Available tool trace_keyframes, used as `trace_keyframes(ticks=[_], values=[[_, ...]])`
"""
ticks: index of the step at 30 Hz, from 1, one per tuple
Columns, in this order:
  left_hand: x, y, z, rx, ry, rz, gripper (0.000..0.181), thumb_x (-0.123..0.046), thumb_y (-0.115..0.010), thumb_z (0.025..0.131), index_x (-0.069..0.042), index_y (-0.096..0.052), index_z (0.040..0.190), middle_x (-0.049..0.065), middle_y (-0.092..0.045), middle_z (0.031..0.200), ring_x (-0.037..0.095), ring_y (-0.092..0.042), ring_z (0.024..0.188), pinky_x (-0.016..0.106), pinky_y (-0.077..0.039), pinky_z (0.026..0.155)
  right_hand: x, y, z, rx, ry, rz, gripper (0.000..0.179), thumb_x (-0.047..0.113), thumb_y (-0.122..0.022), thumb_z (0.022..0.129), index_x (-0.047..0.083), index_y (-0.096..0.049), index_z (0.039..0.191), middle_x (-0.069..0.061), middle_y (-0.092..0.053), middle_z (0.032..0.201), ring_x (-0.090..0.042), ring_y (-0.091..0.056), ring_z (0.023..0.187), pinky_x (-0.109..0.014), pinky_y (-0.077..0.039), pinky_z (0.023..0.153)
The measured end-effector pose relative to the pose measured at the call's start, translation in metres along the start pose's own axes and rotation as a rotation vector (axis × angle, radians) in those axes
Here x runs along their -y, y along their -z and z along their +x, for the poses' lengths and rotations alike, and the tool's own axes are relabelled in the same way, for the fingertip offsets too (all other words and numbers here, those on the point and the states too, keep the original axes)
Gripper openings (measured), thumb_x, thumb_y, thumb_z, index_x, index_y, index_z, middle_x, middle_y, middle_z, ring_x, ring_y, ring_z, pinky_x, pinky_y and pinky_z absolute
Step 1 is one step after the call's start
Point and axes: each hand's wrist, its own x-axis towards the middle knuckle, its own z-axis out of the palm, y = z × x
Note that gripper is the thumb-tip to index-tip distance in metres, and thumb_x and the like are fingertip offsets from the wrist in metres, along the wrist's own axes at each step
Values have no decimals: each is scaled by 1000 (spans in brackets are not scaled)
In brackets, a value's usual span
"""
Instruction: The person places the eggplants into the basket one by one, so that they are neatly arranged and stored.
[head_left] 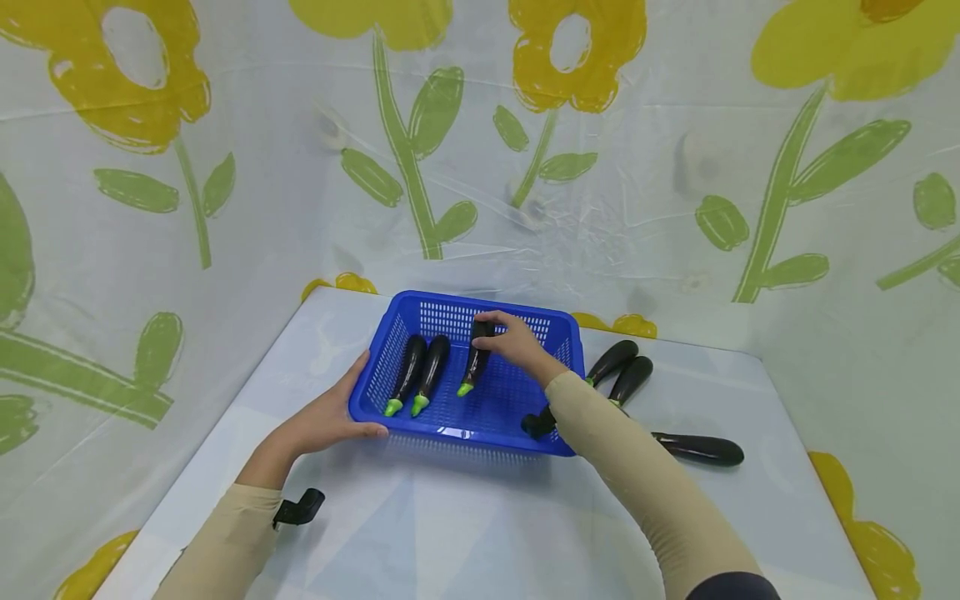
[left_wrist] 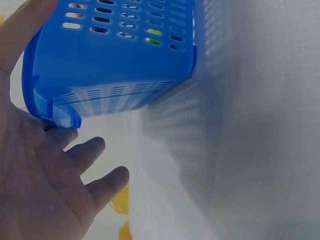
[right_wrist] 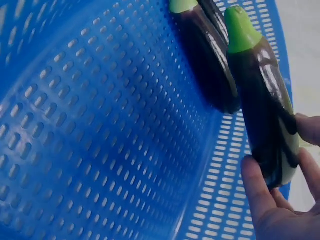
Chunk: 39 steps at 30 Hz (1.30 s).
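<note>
A blue plastic basket (head_left: 480, 429) with slotted walls stands on the table. My left hand (head_left: 330, 421) rests against its near left corner, thumb along the front rim and fingers extended beside the left wall; the left wrist view shows the fingers (left_wrist: 85, 152) spread and mostly off the plastic. Over the basket's middle, my right hand (head_left: 517, 340) pinches an eggplant (head_left: 476, 362) near its dark, rounded end, the green cap pointing down toward me. Two more eggplants (head_left: 431, 375) lie side by side inside at the left. The right wrist view shows the held eggplant (right_wrist: 265, 105) tilted above the slotted floor.
To the right of the basket, several eggplants lie on the table, among them one eggplant (head_left: 701, 449) near the right forearm, which partly hides them. A white sheet with printed flowers (head_left: 577, 50) hangs behind the white table (head_left: 450, 525).
</note>
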Motion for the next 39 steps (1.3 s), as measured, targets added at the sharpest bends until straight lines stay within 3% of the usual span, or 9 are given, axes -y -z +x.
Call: trace_keyframes(ticks=[6,14,22,39], values=[[-2,1,-1,3,6,2,121,-54,-75,68,-30,11,148,8,-4,156,40,-19,137,62,-26,102,-2,-9,6,0,-30,-52,45,18,-74,79,20,-61,123,-8,-47,134,-24,-56,104,-38,-50,84],[-1,0,-1,10,-5,-14,120,-52,-76,69,-30,11,148,6,-3,156,38,-17,138,61,-25,103,-8,-18,7,35,-34,-163,47,18,-76,77,20,-62,122,-7,-51,132,-26,-49,115,-42,-40,97],[1,1,0,-2,19,-28,121,-51,-78,67,-33,10,148,8,-5,156,39,-20,137,61,-27,102,-8,-28,10,90,-41,-120,48,14,-75,78,15,-60,124,-10,-55,124,-21,-59,95,-31,-51,77],[2,0,0,0,25,-24,121,-51,-78,67,-34,11,147,9,-5,156,39,-21,136,61,-26,103,-6,-34,10,182,-42,-98,52,8,-72,80,14,-57,129,-12,-47,136,-21,-60,98,-31,-52,80]])
